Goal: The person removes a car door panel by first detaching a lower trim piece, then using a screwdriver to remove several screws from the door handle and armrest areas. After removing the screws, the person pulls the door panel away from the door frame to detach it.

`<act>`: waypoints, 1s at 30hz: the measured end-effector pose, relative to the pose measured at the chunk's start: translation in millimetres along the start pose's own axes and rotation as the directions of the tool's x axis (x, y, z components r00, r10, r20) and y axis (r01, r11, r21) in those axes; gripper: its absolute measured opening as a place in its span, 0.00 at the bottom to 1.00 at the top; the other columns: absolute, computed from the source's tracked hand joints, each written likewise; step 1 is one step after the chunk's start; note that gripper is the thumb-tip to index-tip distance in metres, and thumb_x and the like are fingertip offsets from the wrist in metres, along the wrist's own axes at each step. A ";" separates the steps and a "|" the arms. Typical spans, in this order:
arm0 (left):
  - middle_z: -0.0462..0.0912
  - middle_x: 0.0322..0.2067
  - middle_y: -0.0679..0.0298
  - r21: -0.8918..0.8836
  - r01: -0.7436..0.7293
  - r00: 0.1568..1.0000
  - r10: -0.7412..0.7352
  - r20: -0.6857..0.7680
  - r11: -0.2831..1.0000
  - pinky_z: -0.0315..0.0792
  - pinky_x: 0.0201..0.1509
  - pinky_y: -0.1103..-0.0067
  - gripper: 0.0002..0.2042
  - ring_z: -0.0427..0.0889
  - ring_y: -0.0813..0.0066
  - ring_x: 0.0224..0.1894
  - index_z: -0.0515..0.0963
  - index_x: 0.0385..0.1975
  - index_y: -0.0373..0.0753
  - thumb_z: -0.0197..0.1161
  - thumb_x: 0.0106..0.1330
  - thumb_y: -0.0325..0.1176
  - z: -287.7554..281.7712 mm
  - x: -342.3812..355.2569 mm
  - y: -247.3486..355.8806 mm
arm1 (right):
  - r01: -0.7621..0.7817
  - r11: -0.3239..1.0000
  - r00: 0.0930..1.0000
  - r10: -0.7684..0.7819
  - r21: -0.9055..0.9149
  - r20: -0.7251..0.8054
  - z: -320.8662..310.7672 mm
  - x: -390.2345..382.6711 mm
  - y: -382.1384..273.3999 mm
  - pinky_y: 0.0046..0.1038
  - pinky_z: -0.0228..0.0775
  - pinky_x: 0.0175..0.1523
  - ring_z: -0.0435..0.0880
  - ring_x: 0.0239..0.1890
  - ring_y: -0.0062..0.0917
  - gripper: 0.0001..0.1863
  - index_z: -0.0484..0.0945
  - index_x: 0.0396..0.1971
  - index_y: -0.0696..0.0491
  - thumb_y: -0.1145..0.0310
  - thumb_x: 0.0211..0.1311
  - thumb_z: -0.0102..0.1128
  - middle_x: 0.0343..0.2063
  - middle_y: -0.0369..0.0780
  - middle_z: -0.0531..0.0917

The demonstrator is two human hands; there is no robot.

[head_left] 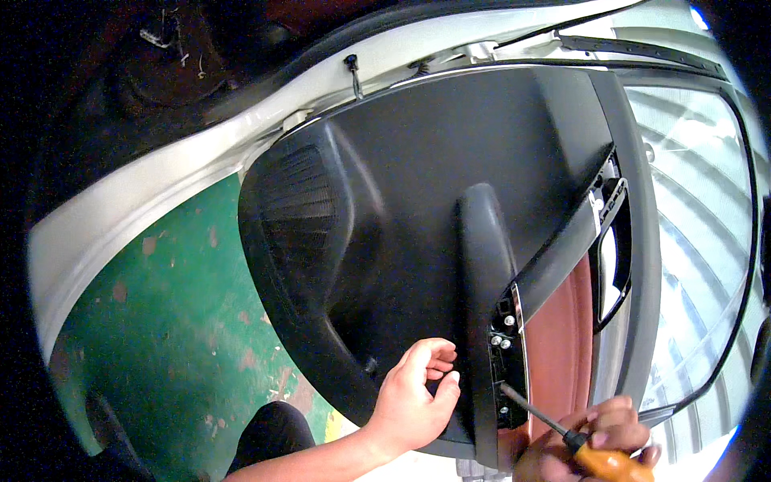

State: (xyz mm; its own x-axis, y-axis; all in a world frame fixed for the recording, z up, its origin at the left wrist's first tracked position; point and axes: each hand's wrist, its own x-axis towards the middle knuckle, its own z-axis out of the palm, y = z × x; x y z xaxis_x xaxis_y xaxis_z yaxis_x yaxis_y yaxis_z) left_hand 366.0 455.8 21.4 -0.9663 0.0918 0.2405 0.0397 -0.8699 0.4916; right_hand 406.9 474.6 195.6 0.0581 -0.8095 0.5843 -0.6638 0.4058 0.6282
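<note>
scuffed green floor (pixel 173 309); left hand (pixel 416 399) loosely cupped, right hand (pixel 615 431) gripping slim-shafted, orange-handled screwdriver (pixel 608 463).

Your right hand (pixel 617 427) is gripping an orange-handled screwdriver (pixel 576 442), its shaft angling up and left and its tip reaching a black recessed strip (pixel 514 374) beside the armrest (pixel 487 229) of a car door panel (pixel 418 153). Silvery screws (pixel 509 320) are showing along that strip. Your left hand (pixel 414 398) is curling its fingers loosely just left of it. A speaker grille (pixel 301 193) is occupying the panel's left side, while a reddish-brown insert (pixel 560 337) is lying right of the strip. Patchy green floor (pixel 173 305) is showing at lower left.
</note>
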 end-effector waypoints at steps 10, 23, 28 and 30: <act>0.80 0.46 0.58 0.051 0.008 1.000 -0.008 0.007 0.999 0.73 0.53 0.75 0.17 0.80 0.72 0.47 0.69 0.53 0.35 0.57 0.64 0.19 -0.9 -2.3 -7.0 | -0.642 0.541 0.728 0.652 0.544 0.212 -26.3 10.7 29.6 0.19 0.52 0.19 0.57 0.12 0.15 0.28 0.63 0.58 0.61 0.50 0.77 0.38 0.16 0.33 0.66; 0.78 0.45 0.57 0.203 -0.053 0.999 0.052 0.009 0.978 0.74 0.53 0.74 0.15 0.80 0.70 0.46 0.69 0.51 0.33 0.58 0.64 0.22 0.6 -20.3 -0.6 | -0.853 0.522 0.418 0.687 -0.004 0.594 -147.1 -35.1 -9.3 0.35 0.71 0.36 0.75 0.28 0.32 0.27 0.69 0.33 0.55 0.42 0.70 0.47 0.28 0.41 0.74; 0.79 0.43 0.58 0.429 -0.057 0.997 0.033 0.065 0.902 0.75 0.51 0.75 0.12 0.80 0.71 0.44 0.73 0.48 0.33 0.60 0.65 0.24 14.6 -33.6 -11.1 | -0.863 0.501 0.497 0.865 0.065 -0.072 -146.9 -118.0 -51.1 0.39 0.74 0.44 0.78 0.35 0.38 0.28 0.67 0.28 0.56 0.42 0.68 0.49 0.33 0.52 0.78; 0.79 0.42 0.58 0.543 -0.094 0.994 0.046 0.101 0.835 0.74 0.50 0.76 0.12 0.80 0.71 0.43 0.73 0.48 0.35 0.60 0.66 0.24 7.1 -46.8 -12.4 | -0.872 0.482 0.490 0.857 -0.086 -0.159 -119.8 -94.5 -50.9 0.41 0.75 0.46 0.79 0.37 0.42 0.28 0.66 0.31 0.58 0.43 0.69 0.48 0.34 0.55 0.78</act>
State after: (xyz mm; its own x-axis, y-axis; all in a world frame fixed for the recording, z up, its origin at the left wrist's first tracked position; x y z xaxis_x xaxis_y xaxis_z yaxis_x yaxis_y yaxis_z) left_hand 412.5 465.8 10.0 -0.9327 0.1003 0.3465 0.2620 -0.4718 0.8419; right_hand 524.5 581.3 170.0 -0.4220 0.0190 0.9064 -0.3063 0.9380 -0.1623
